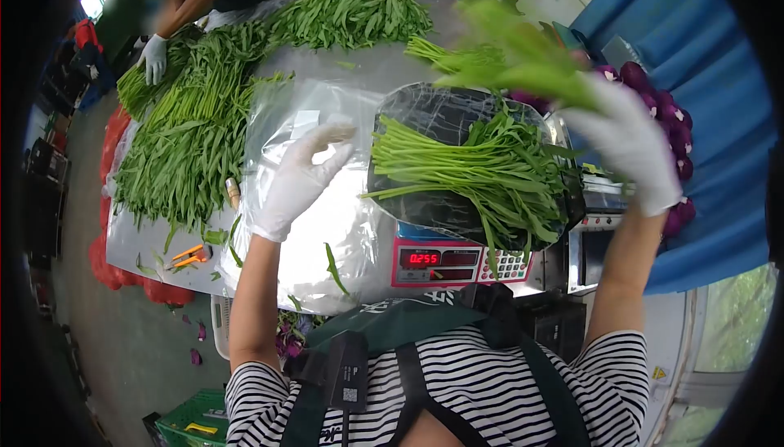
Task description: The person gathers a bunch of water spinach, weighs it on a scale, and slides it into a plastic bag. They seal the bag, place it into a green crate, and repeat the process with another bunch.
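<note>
My left hand (306, 173), in a white glove, is over a stack of clear plastic bags (327, 239), its thumb and fingers curved with a gap between them. My right hand (625, 133), also gloved and blurred, holds a bunch of leafy greens (523, 51) at the right, above the scale. On the scale's black tray (441, 108) lies another bunch of long-stemmed greens (457, 165), stems to the left and leaves to the right. The scale's red-framed panel (461, 263) reads 0.255.
Large piles of greens (175, 153) cover the table's left and back (351, 14). Orange scissors (192, 257) lie at the left front edge. Purple vegetables (665, 116) stand at the right by a blue curtain (710, 55). A co-worker's gloved hand (153, 59) touches the left pile.
</note>
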`<control>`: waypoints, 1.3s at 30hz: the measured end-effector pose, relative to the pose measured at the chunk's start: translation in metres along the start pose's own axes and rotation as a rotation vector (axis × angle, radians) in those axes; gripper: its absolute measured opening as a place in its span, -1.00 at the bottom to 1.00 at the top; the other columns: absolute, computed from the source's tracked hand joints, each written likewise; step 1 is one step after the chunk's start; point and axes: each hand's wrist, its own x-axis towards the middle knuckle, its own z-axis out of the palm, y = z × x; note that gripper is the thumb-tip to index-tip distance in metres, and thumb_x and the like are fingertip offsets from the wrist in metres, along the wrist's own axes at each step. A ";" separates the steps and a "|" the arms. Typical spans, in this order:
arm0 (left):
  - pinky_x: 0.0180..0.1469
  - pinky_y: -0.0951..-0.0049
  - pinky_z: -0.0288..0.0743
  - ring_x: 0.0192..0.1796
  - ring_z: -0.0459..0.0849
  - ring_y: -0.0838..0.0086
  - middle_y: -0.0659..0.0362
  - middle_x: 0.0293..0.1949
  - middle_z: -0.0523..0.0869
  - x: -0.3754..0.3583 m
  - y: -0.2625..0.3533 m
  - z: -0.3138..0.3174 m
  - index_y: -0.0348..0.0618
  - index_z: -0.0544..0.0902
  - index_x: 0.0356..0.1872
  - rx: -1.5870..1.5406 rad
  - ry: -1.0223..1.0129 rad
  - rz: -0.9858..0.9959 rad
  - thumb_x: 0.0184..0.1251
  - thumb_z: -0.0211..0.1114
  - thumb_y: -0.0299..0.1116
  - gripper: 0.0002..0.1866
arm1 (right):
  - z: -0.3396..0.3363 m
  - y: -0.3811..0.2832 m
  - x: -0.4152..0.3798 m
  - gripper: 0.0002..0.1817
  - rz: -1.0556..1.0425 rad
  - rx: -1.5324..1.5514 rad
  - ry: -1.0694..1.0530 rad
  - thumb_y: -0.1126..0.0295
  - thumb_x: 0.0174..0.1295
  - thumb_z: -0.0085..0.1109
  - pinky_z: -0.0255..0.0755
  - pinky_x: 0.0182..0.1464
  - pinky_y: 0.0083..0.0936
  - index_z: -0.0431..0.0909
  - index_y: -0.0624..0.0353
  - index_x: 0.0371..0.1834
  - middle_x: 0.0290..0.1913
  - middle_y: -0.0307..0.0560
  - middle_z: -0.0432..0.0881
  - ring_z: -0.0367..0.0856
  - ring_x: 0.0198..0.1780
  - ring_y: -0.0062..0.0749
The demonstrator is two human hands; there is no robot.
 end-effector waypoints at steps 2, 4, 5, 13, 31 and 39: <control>0.20 0.38 0.37 0.11 0.56 0.43 0.16 0.05 0.65 0.000 -0.002 0.008 -0.19 0.56 0.10 -0.002 0.004 0.022 0.33 0.25 -0.16 -0.58 | 0.069 0.029 0.015 -0.71 -0.296 -0.407 0.090 0.25 0.15 0.22 0.45 -0.11 -0.34 0.51 0.20 -0.17 -0.29 0.03 0.57 0.56 -0.18 -0.06; 0.21 0.37 0.36 0.12 0.56 0.41 0.17 0.06 0.64 -0.004 -0.003 0.009 -0.17 0.57 0.10 0.092 -0.018 0.031 0.31 0.28 -0.20 -0.59 | 0.120 0.048 0.028 -0.69 -0.213 -0.535 -0.054 0.24 0.13 0.23 0.43 -0.03 -0.29 0.46 0.19 -0.15 -0.17 0.02 0.55 0.53 -0.06 -0.04; 0.21 0.37 0.36 0.12 0.56 0.39 0.15 0.04 0.65 -0.008 -0.004 0.007 -0.17 0.57 0.10 0.085 0.000 0.016 0.30 0.29 -0.23 -0.60 | 0.141 0.070 0.030 -0.66 -0.333 -0.492 -0.018 0.24 0.12 0.24 0.40 0.02 -0.27 0.44 0.19 -0.13 -0.11 0.03 0.53 0.51 -0.02 -0.05; 0.14 0.30 0.42 0.10 0.60 0.33 0.09 0.00 0.67 -0.019 -0.022 -0.005 -0.14 0.60 0.05 0.053 0.072 0.001 0.27 0.30 -0.13 -0.59 | 0.139 0.093 0.039 -0.69 -0.379 -0.377 -0.055 0.27 0.18 0.18 0.41 -0.10 -0.19 0.39 0.19 -0.13 -0.17 0.08 0.51 0.52 -0.14 0.05; 0.21 0.36 0.34 0.15 0.54 0.39 0.12 0.05 0.64 -0.017 -0.026 0.003 -0.16 0.57 0.11 0.063 0.000 -0.034 0.31 0.27 -0.13 -0.56 | 0.161 0.083 0.023 -0.48 -0.312 -0.465 -0.017 0.09 0.10 0.27 0.34 0.14 -0.25 0.42 0.24 -0.02 0.12 0.10 0.48 0.48 0.11 -0.03; 0.19 0.37 0.36 0.12 0.56 0.38 0.13 0.06 0.65 -0.016 -0.013 -0.003 -0.12 0.59 0.09 0.089 0.030 0.027 0.32 0.26 -0.14 -0.60 | 0.119 0.059 0.017 -0.74 -0.252 -0.099 0.183 0.36 0.08 0.32 0.36 0.20 -0.36 0.53 0.17 -0.19 0.09 0.02 0.57 0.51 0.16 -0.11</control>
